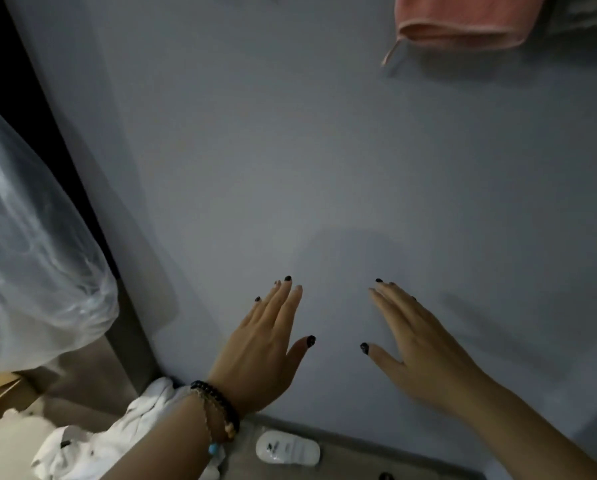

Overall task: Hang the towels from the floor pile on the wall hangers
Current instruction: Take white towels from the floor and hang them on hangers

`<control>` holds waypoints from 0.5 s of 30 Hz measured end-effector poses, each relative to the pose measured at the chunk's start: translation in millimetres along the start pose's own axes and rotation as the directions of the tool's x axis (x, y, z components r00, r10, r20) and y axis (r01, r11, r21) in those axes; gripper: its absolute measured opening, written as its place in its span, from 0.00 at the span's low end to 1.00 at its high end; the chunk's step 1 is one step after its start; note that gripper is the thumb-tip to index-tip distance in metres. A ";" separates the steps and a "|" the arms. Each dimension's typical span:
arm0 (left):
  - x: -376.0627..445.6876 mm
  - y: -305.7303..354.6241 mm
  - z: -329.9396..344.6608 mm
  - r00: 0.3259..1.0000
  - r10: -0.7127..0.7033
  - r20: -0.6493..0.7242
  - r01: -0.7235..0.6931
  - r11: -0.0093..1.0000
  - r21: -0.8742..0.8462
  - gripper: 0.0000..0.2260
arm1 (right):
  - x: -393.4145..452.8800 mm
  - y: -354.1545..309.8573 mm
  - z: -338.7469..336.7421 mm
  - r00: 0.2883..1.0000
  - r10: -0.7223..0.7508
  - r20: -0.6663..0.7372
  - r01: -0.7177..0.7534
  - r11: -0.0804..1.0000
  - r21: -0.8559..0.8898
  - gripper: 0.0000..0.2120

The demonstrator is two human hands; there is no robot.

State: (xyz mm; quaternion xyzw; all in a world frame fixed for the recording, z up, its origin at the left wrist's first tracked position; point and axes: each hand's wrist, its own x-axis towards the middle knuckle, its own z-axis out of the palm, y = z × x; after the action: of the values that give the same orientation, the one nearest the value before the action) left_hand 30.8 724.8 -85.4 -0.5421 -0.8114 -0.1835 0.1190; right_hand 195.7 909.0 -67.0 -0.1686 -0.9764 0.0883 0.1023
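A pink towel (459,20) hangs high on the grey wall (324,150) at the top right; its hanger is out of frame. A white cloth pile (123,441) lies on the floor at the bottom left, against the wall's base. My left hand (265,344), with bead bracelets on the wrist, is held flat in front of the wall with fingers extended and holds nothing. My right hand (418,337) is stretched out the same way just to its right, empty as well. Both hands are far below the pink towel.
A translucent plastic cover (30,244) bulges at the left beside a dark doorway edge. A small white packet (288,452) lies on the floor near the wall's base. A pale cloth edge (588,8) shows at the top right corner.
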 end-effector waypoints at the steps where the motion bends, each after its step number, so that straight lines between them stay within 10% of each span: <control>1: -7.0 2.0 2.6 1.000 0.000 0.006 0.000 1.000 0.000 0.33 | -7.9 -1.6 3.8 1.000 0.009 0.023 -0.009 1.000 -0.001 0.36; 15: -133.6 53.3 15.3 0.979 -0.146 0.140 0.158 0.984 -0.081 0.41 | -103.5 -32.9 40.8 0.977 0.005 0.213 -0.004 1.000 -0.004 0.37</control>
State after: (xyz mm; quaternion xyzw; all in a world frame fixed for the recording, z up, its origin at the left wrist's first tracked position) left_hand 131.4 638.0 -142.7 -0.4945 -0.8473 -0.1923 0.0252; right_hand 271.6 836.9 -117.1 -0.1606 -0.9815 0.1045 -0.0031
